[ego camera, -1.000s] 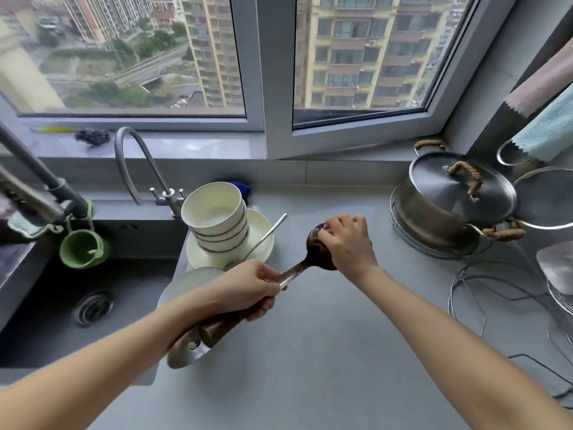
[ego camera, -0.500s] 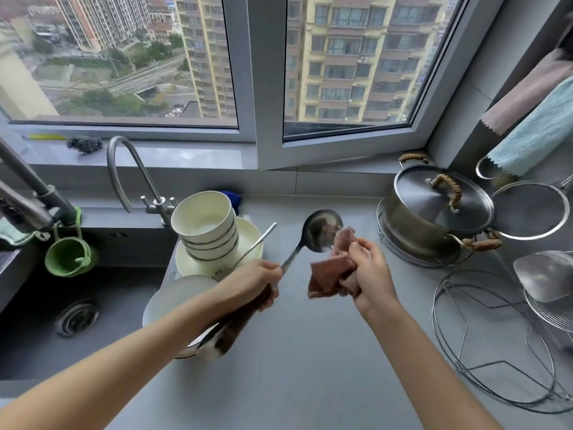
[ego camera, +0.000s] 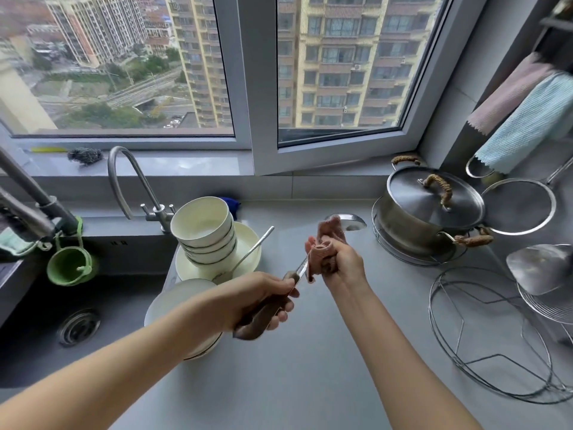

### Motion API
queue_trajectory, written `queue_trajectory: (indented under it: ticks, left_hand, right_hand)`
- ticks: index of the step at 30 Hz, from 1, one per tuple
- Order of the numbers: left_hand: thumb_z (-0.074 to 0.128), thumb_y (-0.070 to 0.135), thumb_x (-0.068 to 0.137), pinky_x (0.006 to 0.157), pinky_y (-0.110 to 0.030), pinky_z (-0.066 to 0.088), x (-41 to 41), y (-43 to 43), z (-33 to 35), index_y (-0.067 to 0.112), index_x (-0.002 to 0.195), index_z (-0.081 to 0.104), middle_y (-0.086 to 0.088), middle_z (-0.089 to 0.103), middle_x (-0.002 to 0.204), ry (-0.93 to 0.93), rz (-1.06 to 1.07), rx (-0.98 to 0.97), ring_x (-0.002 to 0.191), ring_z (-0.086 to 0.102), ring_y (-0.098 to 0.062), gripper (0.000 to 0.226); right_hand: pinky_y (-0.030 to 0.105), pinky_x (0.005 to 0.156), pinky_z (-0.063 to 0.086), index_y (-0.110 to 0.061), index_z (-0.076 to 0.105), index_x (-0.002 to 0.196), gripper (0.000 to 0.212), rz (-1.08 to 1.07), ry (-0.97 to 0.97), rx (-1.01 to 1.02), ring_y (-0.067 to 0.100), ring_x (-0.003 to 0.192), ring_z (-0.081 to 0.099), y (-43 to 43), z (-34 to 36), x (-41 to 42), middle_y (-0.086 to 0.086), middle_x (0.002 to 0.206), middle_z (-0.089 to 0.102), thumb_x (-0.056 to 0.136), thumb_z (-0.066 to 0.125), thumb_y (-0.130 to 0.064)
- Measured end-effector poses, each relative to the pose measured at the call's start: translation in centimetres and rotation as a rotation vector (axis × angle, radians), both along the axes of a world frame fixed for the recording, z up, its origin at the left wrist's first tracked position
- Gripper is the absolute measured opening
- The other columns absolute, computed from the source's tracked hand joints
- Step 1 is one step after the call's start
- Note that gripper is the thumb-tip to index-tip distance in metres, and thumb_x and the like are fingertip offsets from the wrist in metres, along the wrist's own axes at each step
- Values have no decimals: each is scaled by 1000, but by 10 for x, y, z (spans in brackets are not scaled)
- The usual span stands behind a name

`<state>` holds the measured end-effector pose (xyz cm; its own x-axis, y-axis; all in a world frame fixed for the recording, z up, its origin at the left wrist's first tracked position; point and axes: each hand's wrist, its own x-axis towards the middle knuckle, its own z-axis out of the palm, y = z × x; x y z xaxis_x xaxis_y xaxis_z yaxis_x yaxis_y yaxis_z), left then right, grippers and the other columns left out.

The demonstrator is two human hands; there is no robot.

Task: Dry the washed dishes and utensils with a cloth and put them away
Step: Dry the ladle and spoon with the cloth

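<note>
While both hands work just right of frame centre, the details run so:

Ladle: a steel ladle (ego camera: 347,221) with a dark wooden handle, held aslant above the grey surface (ego camera: 310,367); the handle sits at lower centre and the bowl peeks out behind the cloth at upper centre-right.
Left hand: the left hand (ego camera: 263,301) grips the wooden handle, its fingers (ego camera: 280,316) curled round it and the thumb laid along the top.
Right hand: the right hand (ego camera: 344,262) clutches a pink cloth (ego camera: 325,252) bunched round the ladle's metal shaft, fingers curled tight upon the cloth.
Cloth: wrapped about the shaft between handle and bowl; one fold stands up against the bowl.
Bowls: a stack of cream bowls (ego camera: 203,232) stands on a cream plate (ego camera: 248,252) left of centre, beside the sink; a steel utensil (ego camera: 251,254) leans across the plate.
More plates: pale plates (ego camera: 173,302) lie under the left forearm, partly hidden.
Sink: the dark sink (ego camera: 46,321) fills the lower left, with a curved tap (ego camera: 130,178) behind and a green cup (ego camera: 69,268) hanging from a second tap.
Pot: a lidded steel pot (ego camera: 428,212) with rope-wound handles stands on a wire stand at the right.
Right edge: a mesh strainer (ego camera: 517,206), a wire rack (ego camera: 490,333) on the surface, and pink and blue towels (ego camera: 524,119) hanging at upper right.
</note>
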<state>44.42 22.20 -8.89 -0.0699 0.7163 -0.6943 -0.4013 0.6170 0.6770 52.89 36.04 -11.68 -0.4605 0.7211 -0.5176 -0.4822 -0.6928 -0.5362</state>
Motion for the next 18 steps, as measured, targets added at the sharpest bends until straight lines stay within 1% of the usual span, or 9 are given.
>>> queue_trajectory:
  ticks: [3,4,5,7,8,9,11,14,18]
  left_hand:
    - [50,14,97,37,-18,36,-4,0,-3,4,92,50,-5,49,62,182,2,73,43,46,-11,12]
    - [52,13,96,38,-18,36,-6,0,-5,4,91,50,-6,50,61,277,7,96,43,46,-12,10]
    - [53,12,95,39,-19,36,-8,0,-7,4,90,50,-6,51,61,359,4,117,44,47,-13,9]
    - [55,10,93,40,-21,36,-10,0,-8,5,85,53,-6,53,61,462,-34,154,46,47,-14,10]
    - [56,9,91,40,-21,36,-10,1,-8,6,80,54,-5,53,60,501,-66,179,45,45,-14,12]
    - [56,8,88,40,-22,35,-8,1,-8,7,75,54,-5,51,57,551,-102,205,44,44,-14,14]
    - [54,8,85,41,-24,35,-2,-1,-8,6,74,54,-5,49,55,669,-166,234,42,41,-15,12]
    - [52,10,89,40,-23,35,3,-12,-12,9,75,52,-3,47,57,721,-222,264,43,41,-15,14]
    - [53,11,90,40,-23,36,0,-21,-12,9,78,55,-2,48,58,735,-282,267,43,42,-12,12]
  right_hand:
    - [26,44,49,0,56,104,19,76,-296,254,16,47,55,-4,-1,9,11,70,56,87,54,7]
    - [27,47,50,-7,54,109,22,41,-440,408,15,51,59,-9,-5,14,11,77,60,88,57,-1]
    - [32,60,56,-14,53,111,24,-20,-542,598,18,66,66,-13,-9,19,9,90,66,89,60,-10]
    - [43,90,52,-20,51,115,25,-3,-489,1008,27,98,67,-32,-9,22,6,111,67,90,58,-20]
    - [47,101,44,-21,52,116,26,87,-461,1205,29,109,63,-41,-13,18,7,118,65,91,54,-20]
    - [52,110,33,-23,54,116,26,188,-530,1395,32,120,56,-48,-19,12,10,124,62,90,49,-20]
    - [56,115,14,-19,61,110,29,253,-748,1686,37,132,43,-49,-28,5,13,132,58,87,44,-16]
    - [63,110,16,-11,67,97,27,123,-1004,1875,41,128,47,-14,-27,11,13,128,61,85,43,-11]
    - [70,105,19,-10,68,94,32,81,-1225,1894,44,124,50,36,-18,32,13,126,63,85,39,-19]
